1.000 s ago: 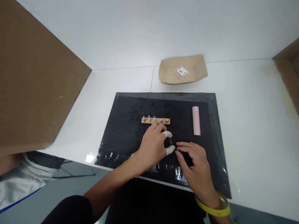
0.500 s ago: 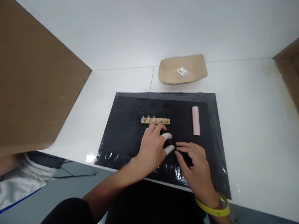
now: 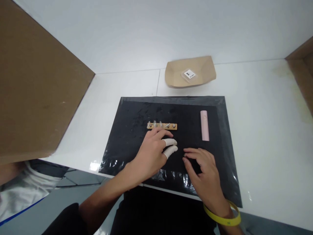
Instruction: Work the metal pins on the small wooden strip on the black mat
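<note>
My left hand (image 3: 150, 150) hovers over the black mat, thumb and index finger in white finger cots (image 3: 170, 150). Its fingers are bent but apart, with nothing visible between them. Just beyond its fingers lies a wooden strip (image 3: 172, 127) bearing a row of several small, clear and silvery pieces, like nail tips on stands. To the right, my right hand (image 3: 205, 168) pinches a tiny shiny piece (image 3: 185, 156) between thumb and index finger. The piece is too small to name.
A pink, slim bar-shaped device (image 3: 204, 125) lies on the right part of the black mat (image 3: 137, 112). Behind the mat stands a brown paper tray (image 3: 205, 70) holding a clear labelled case (image 3: 189, 74). A brown board (image 3: 44, 81) walls the left; a person's sleeve (image 3: 22, 189) shows below it.
My left hand has drawn away to the left from my right hand, its thumb and index finger slightly nearer each other. My right hand stays in place with the tiny piece.
</note>
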A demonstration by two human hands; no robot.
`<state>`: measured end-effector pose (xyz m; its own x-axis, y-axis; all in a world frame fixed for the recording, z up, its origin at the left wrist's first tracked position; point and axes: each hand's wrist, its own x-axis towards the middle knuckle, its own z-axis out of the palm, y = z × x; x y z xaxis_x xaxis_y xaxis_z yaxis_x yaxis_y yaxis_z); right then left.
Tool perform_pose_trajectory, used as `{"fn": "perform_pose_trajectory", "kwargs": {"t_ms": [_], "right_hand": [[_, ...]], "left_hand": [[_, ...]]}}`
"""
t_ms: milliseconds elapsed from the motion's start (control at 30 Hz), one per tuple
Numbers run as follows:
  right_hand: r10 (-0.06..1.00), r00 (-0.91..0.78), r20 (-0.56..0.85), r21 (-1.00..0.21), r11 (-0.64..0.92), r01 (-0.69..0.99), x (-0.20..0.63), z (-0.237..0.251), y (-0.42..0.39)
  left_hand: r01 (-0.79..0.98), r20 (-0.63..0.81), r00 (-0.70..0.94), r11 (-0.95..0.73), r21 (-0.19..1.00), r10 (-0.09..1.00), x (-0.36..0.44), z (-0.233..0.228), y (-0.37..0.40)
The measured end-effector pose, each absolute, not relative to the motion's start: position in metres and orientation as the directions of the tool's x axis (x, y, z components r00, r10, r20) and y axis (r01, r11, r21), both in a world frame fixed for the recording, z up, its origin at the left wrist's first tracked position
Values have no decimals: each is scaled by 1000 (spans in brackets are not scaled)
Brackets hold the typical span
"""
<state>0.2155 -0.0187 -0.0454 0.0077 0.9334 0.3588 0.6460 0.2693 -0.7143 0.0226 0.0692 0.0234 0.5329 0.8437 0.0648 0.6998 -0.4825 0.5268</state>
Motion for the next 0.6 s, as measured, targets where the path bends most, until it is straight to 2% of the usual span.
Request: {"fn": "perform_pose_trajectory", "kwargs": {"t_ms": [100,200,267,333,600], "right_hand": [[935,6,355,-721,270,639,216,-46,-19],[930,6,367,-721,281,633,215,-47,-19],[929,10,371,-723,282,631,215,-46,-19],[932,16,362,-727,272,630,215,-46,-18],[936,17,351,-734,263,626,215,-45,-19]], "left_hand": [[708,35,536,-472,526,843,18,36,91],[777,-59,526,-451,440,849,16,47,116],[802,-148,544,-459,383,826,16,52,131],[796,-207,571,-473,377,795,16,57,143],[751,-307,658,-575,324,688,24,67,160]]}}
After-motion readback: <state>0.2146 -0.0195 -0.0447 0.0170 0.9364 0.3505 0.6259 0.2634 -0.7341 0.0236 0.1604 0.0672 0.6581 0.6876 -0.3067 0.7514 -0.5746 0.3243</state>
